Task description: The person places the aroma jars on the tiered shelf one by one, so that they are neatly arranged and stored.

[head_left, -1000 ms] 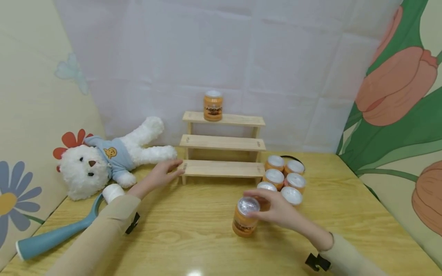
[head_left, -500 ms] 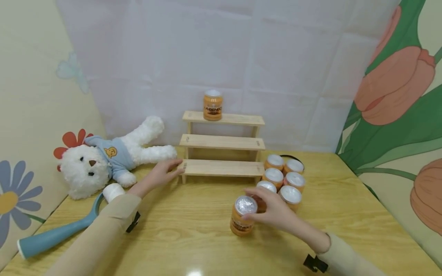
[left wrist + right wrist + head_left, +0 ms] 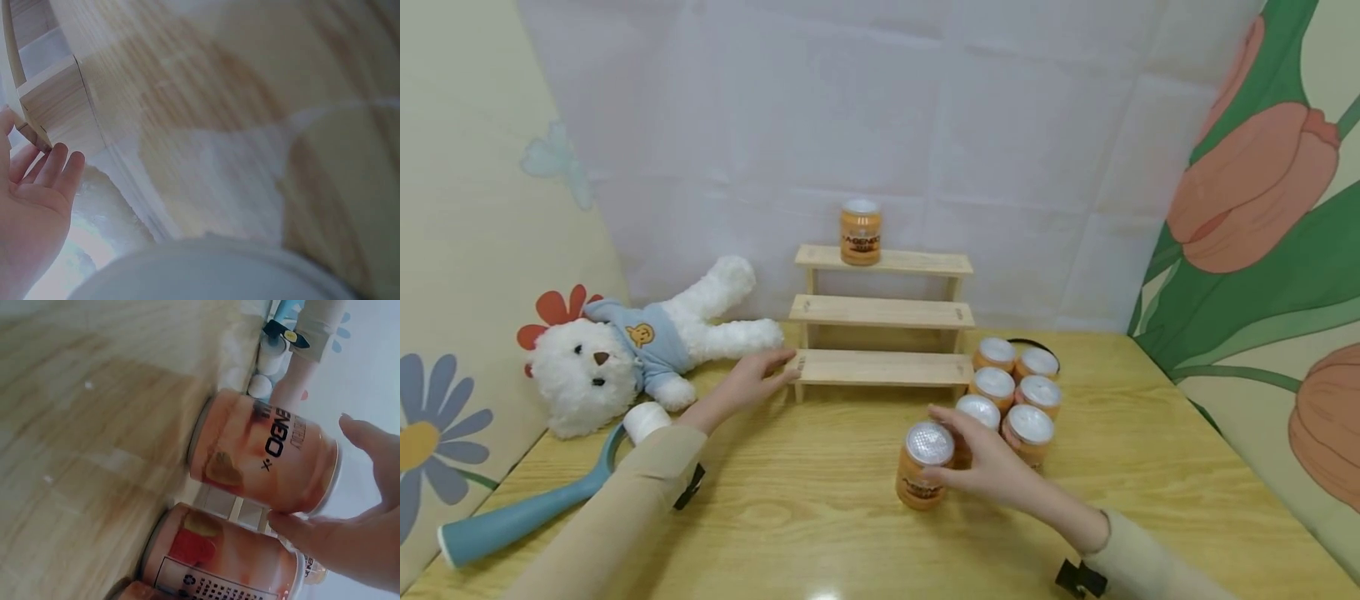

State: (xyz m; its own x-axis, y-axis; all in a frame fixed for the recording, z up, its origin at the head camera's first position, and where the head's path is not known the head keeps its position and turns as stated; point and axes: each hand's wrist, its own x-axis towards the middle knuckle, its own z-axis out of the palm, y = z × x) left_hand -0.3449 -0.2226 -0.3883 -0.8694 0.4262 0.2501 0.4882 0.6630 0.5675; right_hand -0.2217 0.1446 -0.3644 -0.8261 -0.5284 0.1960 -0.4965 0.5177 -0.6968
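Observation:
At the left end of the lowest step of a three-tier wooden shelf (image 3: 880,367), my left hand (image 3: 747,387) holds the board's end. In the left wrist view, the thumb and fingers (image 3: 56,165) lie on either side of that end. My right hand (image 3: 996,462) has thumb and fingers around an orange can (image 3: 921,479) with a clear lid, standing upright on the table. In the right wrist view, one fingertip (image 3: 284,522) meets this can near its top, and the far side is hidden. A matching can (image 3: 860,233) stands on the top step.
Several more orange cans (image 3: 994,385) stand grouped at the shelf's right, close behind my right hand. A white plush toy (image 3: 658,342) lies left of the shelf. A blue-handled roller (image 3: 520,517) lies by my left forearm. A white cloth (image 3: 880,108) hangs behind.
My right hand and the orange can have shifted slightly left, with thumb and fingers now a little wider apart. The left hand stays at the shelf.

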